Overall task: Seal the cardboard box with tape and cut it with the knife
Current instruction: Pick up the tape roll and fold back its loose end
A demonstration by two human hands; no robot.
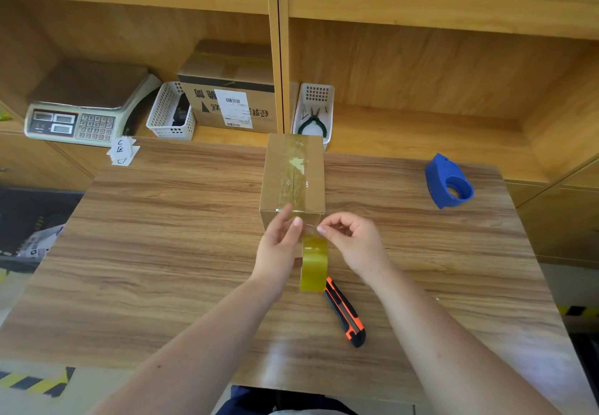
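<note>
With the cardboard box (291, 174) on the counter (162, 220) and the left hand (278, 247) and right hand (355, 242) each in a tight pinch grip on the tape (313, 264) at its 6 o'clock edge, best keep that strip taut for the knife (345, 312) lying at 5 o'clock.

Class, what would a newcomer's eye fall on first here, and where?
The cardboard box stands mid-table, and the left hand and right hand meet at its near edge, the right pinching clear tape. Nearer the person, a yellow tape roll is between the wrists, an orange-black knife beside it.
</note>
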